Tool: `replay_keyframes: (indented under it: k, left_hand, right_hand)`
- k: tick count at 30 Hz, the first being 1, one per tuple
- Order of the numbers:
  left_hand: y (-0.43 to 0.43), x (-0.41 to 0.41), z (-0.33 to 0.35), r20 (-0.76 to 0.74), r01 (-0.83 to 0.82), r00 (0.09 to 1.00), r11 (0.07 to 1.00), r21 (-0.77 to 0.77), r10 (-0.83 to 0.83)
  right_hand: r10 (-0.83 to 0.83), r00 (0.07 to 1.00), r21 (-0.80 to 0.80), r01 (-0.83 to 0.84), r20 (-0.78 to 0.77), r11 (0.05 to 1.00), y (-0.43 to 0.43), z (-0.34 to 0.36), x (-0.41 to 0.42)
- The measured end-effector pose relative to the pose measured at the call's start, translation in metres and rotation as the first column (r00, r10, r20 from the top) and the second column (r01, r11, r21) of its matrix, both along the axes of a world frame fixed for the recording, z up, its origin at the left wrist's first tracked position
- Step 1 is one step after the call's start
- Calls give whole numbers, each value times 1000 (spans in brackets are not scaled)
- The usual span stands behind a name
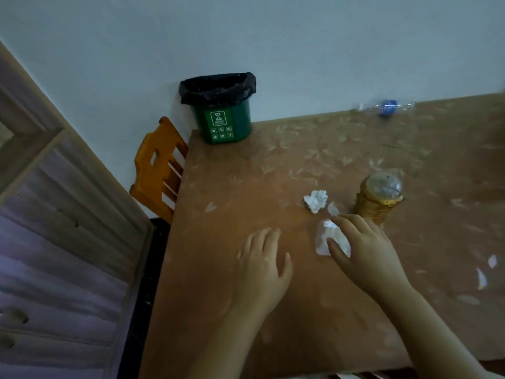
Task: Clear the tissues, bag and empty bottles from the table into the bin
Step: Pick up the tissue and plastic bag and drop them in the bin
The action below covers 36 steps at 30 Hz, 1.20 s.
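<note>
A small green bin (222, 120) lined with a black bag stands at the table's far left corner. A crumpled white tissue (316, 200) lies near the middle. Just in front of it my right hand (360, 247) closes thumb and fingers around a second white tissue (323, 237) that rests on the tabletop. My left hand (263, 265) lies flat on the table with fingers apart, holding nothing. A clear bottle with a yellowish label (378, 198) stands upright right behind my right hand. Another clear bottle with a blue cap (386, 107) lies at the far edge.
The brown patterned table (246, 187) meets a white wall at the back. An orange wooden chair (159, 168) stands at the table's left side. A door or cabinet front (54, 242) fills the left. Small white scraps (482, 277) lie at the right.
</note>
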<state>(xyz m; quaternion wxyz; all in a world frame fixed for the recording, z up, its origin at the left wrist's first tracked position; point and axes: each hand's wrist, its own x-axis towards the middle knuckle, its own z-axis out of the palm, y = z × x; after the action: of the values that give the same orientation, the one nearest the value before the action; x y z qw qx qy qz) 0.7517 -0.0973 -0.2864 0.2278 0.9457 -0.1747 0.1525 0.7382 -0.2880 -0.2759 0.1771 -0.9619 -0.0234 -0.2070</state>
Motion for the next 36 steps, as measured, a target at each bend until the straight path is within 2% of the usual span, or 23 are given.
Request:
replay_keyframes:
  k: [5, 18, 27, 36]
  left_hand:
    - [-14, 43, -19, -36, 77, 996, 997, -23, -78]
    - [-60, 161, -71, -140, 280, 948, 958, -64, -286]
    - [-94, 208, -115, -204, 377, 902, 924, -60, -381]
    - [-117, 228, -150, -267, 428, 854, 895, -125, -446]
  right_hand:
    - [-74, 992, 115, 86, -102, 990, -21, -23, 32]
    - [-208, 941, 230, 271, -265, 935, -41, -80, 101]
    - [-297, 908, 185, 360, -297, 914, -51, -128, 120]
    - [-360, 865, 181, 439, -350, 880, -58, -149, 116]
